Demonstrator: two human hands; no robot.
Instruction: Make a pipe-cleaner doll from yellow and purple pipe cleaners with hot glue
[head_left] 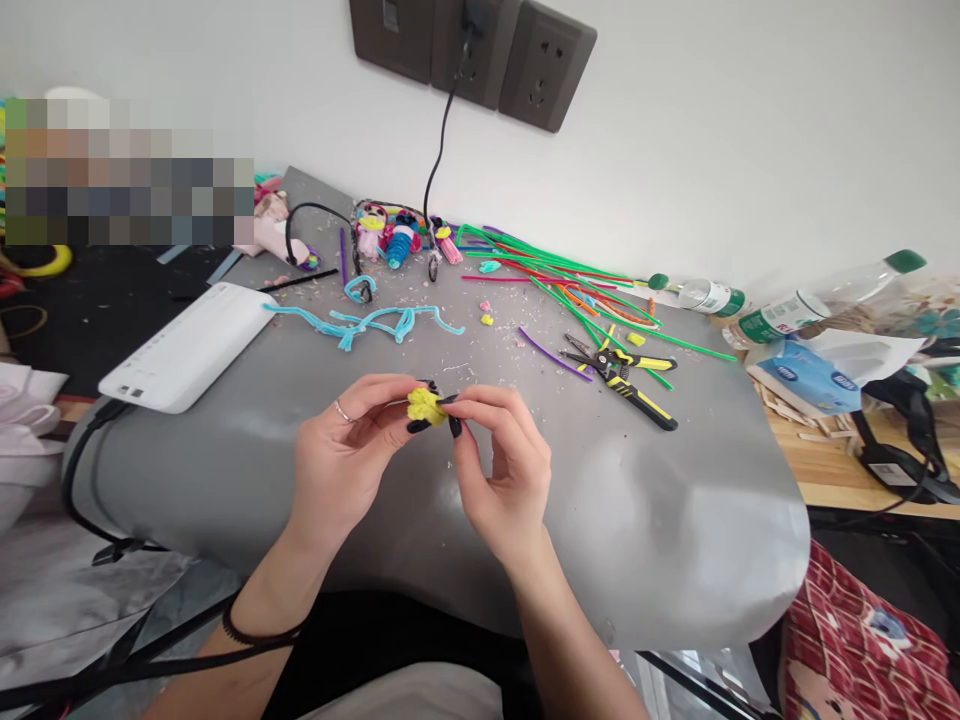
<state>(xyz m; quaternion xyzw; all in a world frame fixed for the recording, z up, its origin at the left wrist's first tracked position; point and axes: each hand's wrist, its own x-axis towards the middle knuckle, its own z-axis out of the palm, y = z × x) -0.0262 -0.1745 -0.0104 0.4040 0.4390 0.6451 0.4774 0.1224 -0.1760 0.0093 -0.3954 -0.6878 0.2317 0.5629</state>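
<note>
A small, fuzzy yellow piece of shaped pipe cleaner is held up over the near middle of the grey table. My left hand pinches it from the left between thumb and fingers. From the right, my right hand grips its edge with thumb and forefinger, so both hands are closed on the same piece. Beyond them lie twisted light-blue pipe cleaners and a small yellow bit. Black-and-yellow wire pliers rest open to the right, beside a purple pipe cleaner.
A white power bank with a black cable sits at the left. Green, red and orange pipe cleaners spread along the back near finished pipe-cleaner dolls. Plastic bottles and a tissue pack stand right. Another person's sleeve shows at far left.
</note>
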